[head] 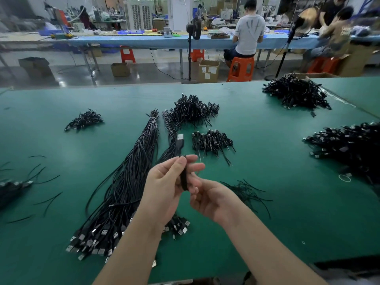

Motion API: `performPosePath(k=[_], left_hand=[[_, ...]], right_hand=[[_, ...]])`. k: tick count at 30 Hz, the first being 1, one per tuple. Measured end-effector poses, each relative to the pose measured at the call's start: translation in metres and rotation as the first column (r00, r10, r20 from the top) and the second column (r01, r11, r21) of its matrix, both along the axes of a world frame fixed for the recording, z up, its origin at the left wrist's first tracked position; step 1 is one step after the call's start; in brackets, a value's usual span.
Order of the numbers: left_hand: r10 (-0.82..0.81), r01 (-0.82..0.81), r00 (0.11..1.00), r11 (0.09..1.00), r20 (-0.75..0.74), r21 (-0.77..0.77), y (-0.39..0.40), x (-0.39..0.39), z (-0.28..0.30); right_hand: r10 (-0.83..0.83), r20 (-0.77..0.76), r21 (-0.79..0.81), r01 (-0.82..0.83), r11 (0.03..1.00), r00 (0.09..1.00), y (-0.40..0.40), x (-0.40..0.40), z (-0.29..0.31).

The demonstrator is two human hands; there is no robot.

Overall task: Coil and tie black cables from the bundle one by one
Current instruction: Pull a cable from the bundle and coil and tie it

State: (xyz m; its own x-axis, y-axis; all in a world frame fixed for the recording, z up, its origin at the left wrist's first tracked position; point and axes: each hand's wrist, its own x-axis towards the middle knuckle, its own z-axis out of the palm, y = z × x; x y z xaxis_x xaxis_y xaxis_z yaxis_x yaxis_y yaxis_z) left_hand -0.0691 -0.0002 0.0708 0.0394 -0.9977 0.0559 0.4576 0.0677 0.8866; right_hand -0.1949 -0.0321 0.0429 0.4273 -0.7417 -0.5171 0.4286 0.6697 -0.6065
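Above the green table [287, 202], my left hand [166, 186] holds a coiled black cable [183, 177] upright between thumb and fingers, its USB plug [180, 138] sticking up. My right hand [209, 196] touches the lower part of the coil with curled fingers. A long bundle of straight black cables [131, 175] lies on the table to the left of my hands, its USB plugs [92, 239] near the front edge. Loose black ties [246, 192] lie to the right of my right hand.
Heaps of coiled cables sit at the middle back [191, 110], just right of centre [211, 140], back left [84, 120], back right [296, 93] and far right [349, 145]. More ties and cables lie at the left edge [14, 186]. People sit on orange stools behind.
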Motion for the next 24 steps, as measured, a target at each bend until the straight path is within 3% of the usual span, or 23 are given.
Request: performPosePath(k=[4,8,12,16,19,22,24], left_hand=[[-0.082,0.079,0.995,0.995,0.053,0.053,0.007,-0.002,-0.004],[-0.098,0.068,0.980,0.983,0.171,0.172,0.015,-0.011,-0.022],[-0.062,0.001,0.967,0.971,0.246,0.240,0.017,-0.018,-0.040],[0.089,-0.140,0.968,0.968,0.234,0.208,0.009,-0.023,-0.043],[0.208,-0.242,0.962,0.951,0.178,0.193,0.002,-0.023,-0.037],[0.298,-0.309,0.951,0.922,0.082,0.232,-0.006,-0.014,-0.029],[0.330,-0.303,0.942,0.919,-0.070,0.252,-0.010,-0.012,-0.022]], right_hand=[[0.076,-0.197,-0.308,-0.135,0.942,0.977,-0.016,-0.012,0.010],[-0.122,-0.387,-0.388,-0.042,0.921,0.914,-0.032,-0.022,0.028],[-0.243,-0.463,-0.589,-0.091,0.803,0.852,-0.034,-0.029,0.047],[-0.317,-0.498,-0.720,-0.181,0.670,0.807,-0.015,-0.023,0.058],[-0.285,-0.448,-0.734,-0.167,0.658,0.847,0.005,-0.017,0.056],[-0.151,-0.222,-0.601,-0.013,0.799,0.963,0.023,-0.015,0.043],[-0.108,-0.088,-0.443,0.059,0.894,0.990,0.032,-0.014,0.033]])
